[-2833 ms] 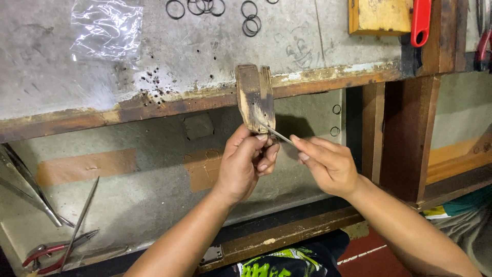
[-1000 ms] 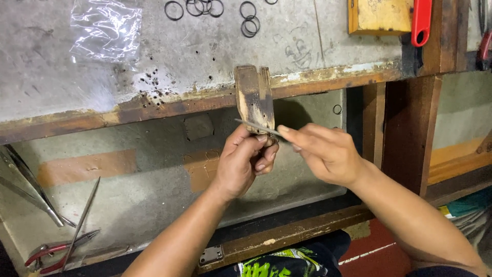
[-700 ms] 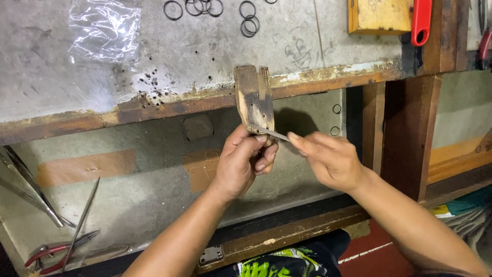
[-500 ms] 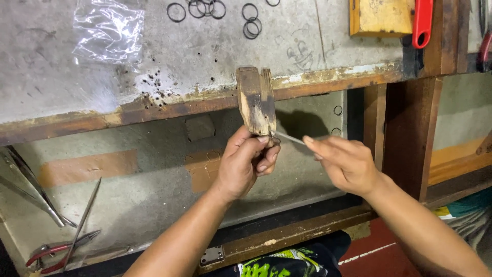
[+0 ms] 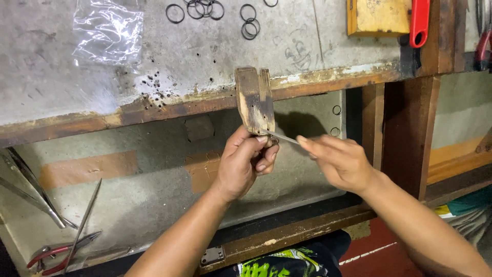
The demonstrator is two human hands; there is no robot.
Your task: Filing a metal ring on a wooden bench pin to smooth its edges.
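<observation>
A: What is seen at the left edge of the lower surface [image 5: 128, 205]?

B: Long steel tweezers [image 5: 31, 192] and red-handled pliers [image 5: 56, 252] are laid there, well apart from the work. A clear plastic bag [image 5: 105, 32] and dark rings [image 5: 205, 9] are spread on the upper surface [image 5: 51, 77].

A: And the piece being worked?

B: A small part, too hidden to tell, is pinched by the left hand [image 5: 246, 164] against the worn wooden peg [image 5: 254, 100] jutting from the front edge of the upper surface. It is judged light and easily dropped, so it is best gripped close and braced on the peg.

A: The other hand?

B: A thin metal file [image 5: 282, 137] is held in the closed fingers of the right hand [image 5: 338, 161]. It is judged stiff but slender, and is best taken near its rear end. Nothing is found in the way; a wooden post [image 5: 405, 133] stands to the right.
</observation>
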